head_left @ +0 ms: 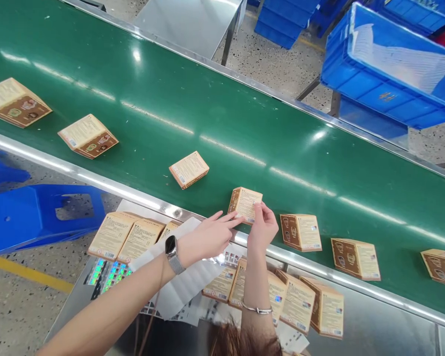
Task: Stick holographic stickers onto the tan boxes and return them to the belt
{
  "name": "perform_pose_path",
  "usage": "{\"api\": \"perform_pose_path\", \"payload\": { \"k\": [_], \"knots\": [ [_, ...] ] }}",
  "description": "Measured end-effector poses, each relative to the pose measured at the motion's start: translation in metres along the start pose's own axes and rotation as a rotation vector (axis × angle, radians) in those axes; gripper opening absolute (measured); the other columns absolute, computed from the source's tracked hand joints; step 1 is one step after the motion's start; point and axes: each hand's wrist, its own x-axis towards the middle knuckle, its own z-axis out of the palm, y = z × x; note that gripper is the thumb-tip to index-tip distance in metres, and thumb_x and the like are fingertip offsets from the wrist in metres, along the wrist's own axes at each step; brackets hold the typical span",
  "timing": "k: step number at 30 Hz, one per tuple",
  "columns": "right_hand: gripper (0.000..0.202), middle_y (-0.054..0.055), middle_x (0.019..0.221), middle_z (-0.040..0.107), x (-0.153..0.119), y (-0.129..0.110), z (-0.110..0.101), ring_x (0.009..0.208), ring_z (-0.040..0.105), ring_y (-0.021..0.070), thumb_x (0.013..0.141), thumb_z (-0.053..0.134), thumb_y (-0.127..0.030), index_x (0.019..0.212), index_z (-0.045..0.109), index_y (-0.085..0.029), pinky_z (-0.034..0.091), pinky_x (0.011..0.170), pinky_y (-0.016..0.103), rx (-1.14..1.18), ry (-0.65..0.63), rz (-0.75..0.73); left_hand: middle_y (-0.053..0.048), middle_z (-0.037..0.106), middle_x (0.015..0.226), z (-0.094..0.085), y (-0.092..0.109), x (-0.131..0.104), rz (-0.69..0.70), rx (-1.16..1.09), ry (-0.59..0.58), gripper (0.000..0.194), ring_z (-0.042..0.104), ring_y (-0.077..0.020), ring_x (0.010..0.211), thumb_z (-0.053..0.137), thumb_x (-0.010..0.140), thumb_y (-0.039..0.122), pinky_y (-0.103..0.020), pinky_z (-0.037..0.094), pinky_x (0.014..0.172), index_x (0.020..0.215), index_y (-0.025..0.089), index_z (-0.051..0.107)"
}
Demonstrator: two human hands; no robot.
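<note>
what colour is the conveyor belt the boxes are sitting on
Green belt, plain apart from glare, seen in the head view.

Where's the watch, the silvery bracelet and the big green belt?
Watch [171,244]: head view, on its dark face.
Bracelet [258,311]: head view, middle of its band.
Green belt [215,113]: head view, bare surface.

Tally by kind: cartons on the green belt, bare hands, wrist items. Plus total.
Cartons on belt: 7
Bare hands: 2
Watch: 1
Bracelet: 1
Total: 11
</note>
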Motion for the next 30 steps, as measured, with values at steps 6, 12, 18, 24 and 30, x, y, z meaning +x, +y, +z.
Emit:
{"api": "perform_pose_path", "payload": {
  "k": [6, 12, 18, 24, 30],
  "knots": [
    [0.038, 0.008, 0.095, 0.07, 0.005, -0.009, -0.005, 0.084, 0.066, 0.0205, 0.075, 0.065, -0.048, 0.099, 0.057, -0.019, 0.052, 0.082, 0.036, -0.315, 0.101, -0.148, -0.006, 0.038, 0.155, 0.008, 0.003, 0.014, 0.04, -0.02, -0.027, 0.024, 0.032, -0.0232, 0.145, 0.052, 0.085, 0.004, -0.044, 0.03, 0.117, 0.067, 0.016, 0.062],
    [0.044, 0.01, 0.091, 0.068, 0.017, -0.023, -0.015, 0.087, 0.066, 0.0241, 0.082, 0.058, -0.047, 0.113, 0.051, -0.017, 0.049, 0.087, 0.041, -0.41, 0.125, -0.233, -0.007, 0.062, 0.134, -0.008, 0.003, 0.008, -0.004, -0.056, 0.015, 0.027, 0.055, -0.0233, 0.126, 0.047, 0.091, 0.009, -0.038, 0.042, 0.101, 0.069, 0.018, 0.059],
    [0.032, 0.008, 0.106, 0.07, -0.014, -0.07, -0.031, 0.097, 0.066, 0.0222, 0.086, 0.061, -0.045, 0.109, 0.063, -0.022, 0.052, 0.088, 0.039, -0.497, -0.703, -0.434, 0.001, 0.064, 0.071, -0.041, -0.006, -0.031, -0.22, -0.241, 0.091, 0.028, 0.06, -0.0162, 0.066, 0.039, 0.099, 0.026, -0.026, 0.031, 0.055, 0.08, 0.02, 0.059],
    [0.022, 0.001, 0.079, 0.069, -0.037, -0.094, -0.033, 0.071, 0.064, 0.0156, 0.092, 0.056, -0.04, 0.086, 0.067, -0.022, 0.051, 0.061, 0.025, -0.579, -1.1, -0.36, 0.001, 0.064, 0.073, -0.052, -0.01, -0.064, -0.342, -0.377, 0.105, 0.018, 0.057, -0.016, 0.067, 0.051, 0.094, 0.031, -0.025, 0.03, 0.058, 0.084, 0.02, 0.062],
    [0.021, 0.0, 0.076, 0.065, -0.044, -0.099, -0.032, 0.066, 0.061, 0.0144, 0.097, 0.046, -0.031, 0.086, 0.062, -0.023, 0.048, 0.056, 0.025, -0.672, -1.137, -0.507, 0.003, 0.062, 0.067, -0.054, -0.007, -0.072, -0.289, -0.359, 0.125, 0.024, 0.055, -0.0139, 0.064, 0.048, 0.094, 0.021, -0.025, 0.029, 0.06, 0.073, 0.018, 0.059]
  ]
}}
